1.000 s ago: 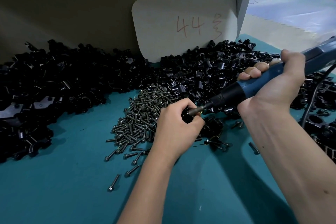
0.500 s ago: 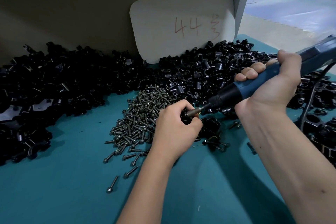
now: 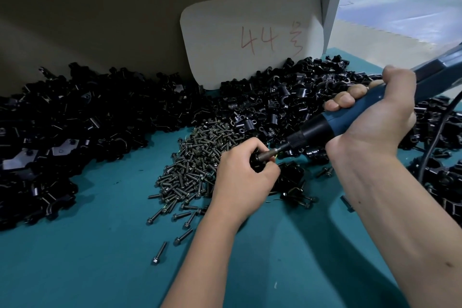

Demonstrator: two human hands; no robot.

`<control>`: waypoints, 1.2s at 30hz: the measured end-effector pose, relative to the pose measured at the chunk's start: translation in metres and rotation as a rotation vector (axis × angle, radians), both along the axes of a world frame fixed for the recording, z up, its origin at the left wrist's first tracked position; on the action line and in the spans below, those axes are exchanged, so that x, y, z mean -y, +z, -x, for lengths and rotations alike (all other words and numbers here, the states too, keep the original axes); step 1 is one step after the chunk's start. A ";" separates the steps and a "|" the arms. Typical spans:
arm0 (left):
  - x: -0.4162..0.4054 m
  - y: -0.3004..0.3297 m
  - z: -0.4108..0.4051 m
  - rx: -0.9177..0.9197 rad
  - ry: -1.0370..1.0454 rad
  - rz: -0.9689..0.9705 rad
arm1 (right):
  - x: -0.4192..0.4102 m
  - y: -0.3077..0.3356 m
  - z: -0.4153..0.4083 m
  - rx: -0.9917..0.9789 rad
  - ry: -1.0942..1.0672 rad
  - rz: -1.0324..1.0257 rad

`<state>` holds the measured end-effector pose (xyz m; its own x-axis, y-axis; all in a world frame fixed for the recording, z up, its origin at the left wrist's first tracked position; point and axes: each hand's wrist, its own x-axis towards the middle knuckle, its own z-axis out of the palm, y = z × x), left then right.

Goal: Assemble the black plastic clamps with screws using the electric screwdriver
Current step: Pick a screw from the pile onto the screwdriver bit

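Both hands shifted slightly leftward, left hand [image 3: 243, 172] gripping a clamp [image 3: 257, 159], right hand [image 3: 375, 117] around the electric screwdriver [image 3: 332, 126].

My left hand [image 3: 243, 175] curls over the clamp [image 3: 257, 160], hiding nearly all of it and the screw under the driver bit. Beyond my right hand [image 3: 375, 117], the electric screwdriver [image 3: 350, 120] runs off the frame's edge.

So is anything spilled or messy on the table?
A few screws lie loose on the mat, strayed from the screw pile. Otherwise it is just heaps of clamps; nothing looks broken.
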<state>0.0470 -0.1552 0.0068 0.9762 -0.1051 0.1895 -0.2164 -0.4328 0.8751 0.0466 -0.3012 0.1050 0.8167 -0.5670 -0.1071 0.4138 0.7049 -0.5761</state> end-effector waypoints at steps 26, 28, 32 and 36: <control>-0.020 0.005 -0.007 -0.200 -0.213 0.447 | 0.012 -0.005 -0.013 0.197 0.011 0.343; -0.019 0.006 -0.008 -0.194 -0.204 0.448 | 0.013 -0.004 -0.012 0.200 0.035 0.322; -0.018 0.007 -0.008 -0.189 -0.182 0.432 | 0.013 -0.004 -0.012 0.170 0.037 0.309; -0.017 0.006 -0.008 -0.215 -0.161 0.460 | 0.014 -0.005 -0.013 0.149 0.039 0.303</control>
